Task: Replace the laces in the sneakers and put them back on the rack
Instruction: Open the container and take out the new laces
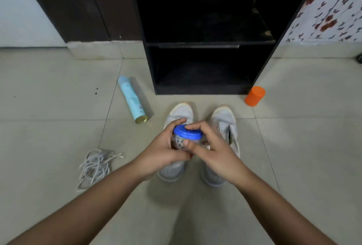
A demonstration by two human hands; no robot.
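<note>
Rack (205, 44): matt wood-look. Sneakers (181, 111) in front: grey cloth. Can (131, 99) L of rack: smooth metal. Tub (255, 96) R of rack: plastic.

- Clear jar (181, 143) — walls mostly covered by left hand (162, 152) and right hand (215, 150); contents not resolvable.
- Left-side sneaker (181, 111), right-side sneaker (225, 119): middles hidden behind the hands.
- Rack (205, 44) interior — too dark to read.
- Spray can (131, 98) label: print too small to read.
- Dark object (359, 57) cut by right edge, unidentifiable.

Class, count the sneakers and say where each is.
2. One sneaker on the floor before the rack, partly behind the left hand; the other sneaker beside it, behind the right hand. Dark shelves may hide more.
</note>
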